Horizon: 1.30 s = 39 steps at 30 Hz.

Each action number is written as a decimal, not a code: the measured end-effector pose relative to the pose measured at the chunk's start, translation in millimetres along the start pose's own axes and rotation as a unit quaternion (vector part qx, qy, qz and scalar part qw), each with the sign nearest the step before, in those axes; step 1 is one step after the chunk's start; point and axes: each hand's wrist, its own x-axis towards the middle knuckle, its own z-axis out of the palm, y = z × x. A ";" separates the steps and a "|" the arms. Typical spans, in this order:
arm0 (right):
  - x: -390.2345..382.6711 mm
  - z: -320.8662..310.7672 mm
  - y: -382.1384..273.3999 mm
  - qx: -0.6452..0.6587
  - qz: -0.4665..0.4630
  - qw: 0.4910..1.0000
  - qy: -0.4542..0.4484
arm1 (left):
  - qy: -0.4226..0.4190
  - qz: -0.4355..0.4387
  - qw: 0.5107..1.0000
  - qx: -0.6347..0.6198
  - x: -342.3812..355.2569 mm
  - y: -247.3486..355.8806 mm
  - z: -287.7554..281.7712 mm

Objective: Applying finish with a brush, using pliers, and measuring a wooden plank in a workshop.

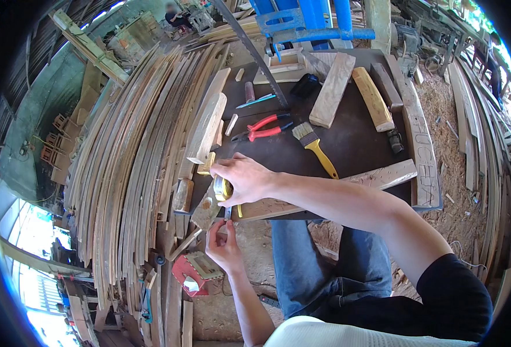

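Note:
At the near left corner of the dark workbench [342, 141], my right hand [245, 176] is wrapped round a yellow tape measure [221, 188]. Below it, just off the bench's near edge, my left hand [223, 247] pinches the end of the short length of blade [227, 213] that sticks out of the case. A small wooden block [207, 163] lies beside my right fingertips. Farther in on the bench are red-handled pliers [266, 128] and a paintbrush [316, 148] with a yellow handle.
Wooden boards [408, 133] edge the bench, and wood blocks [333, 89] lie at its far side. Blue machine parts [313, 29] stand beyond. Long stacked planks [134, 144] fill the left. A red object [196, 273] sits below the bench corner. A person [177, 18] sits far back.

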 end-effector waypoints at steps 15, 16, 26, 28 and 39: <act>0.6 -10.6 -8.2 -0.014 0.040 0.999 0.005 | -0.126 -0.095 0.960 -0.234 21.1 -15.3 -1.8; 1.4 -10.7 -7.4 -0.008 0.040 0.999 0.012 | -0.117 -0.088 0.963 -0.227 21.4 -13.4 -1.3; 3.8 -4.4 3.7 -0.034 0.201 0.977 -0.067 | -0.129 -0.131 0.978 -0.097 37.8 25.2 3.1; 4.6 -4.8 2.9 -0.026 0.203 0.975 -0.082 | -0.150 -0.137 0.972 -0.119 38.4 29.5 5.6; 3.9 -6.2 4.9 -0.060 0.239 0.960 -0.129 | -0.145 -0.097 0.981 -0.085 42.2 31.1 13.1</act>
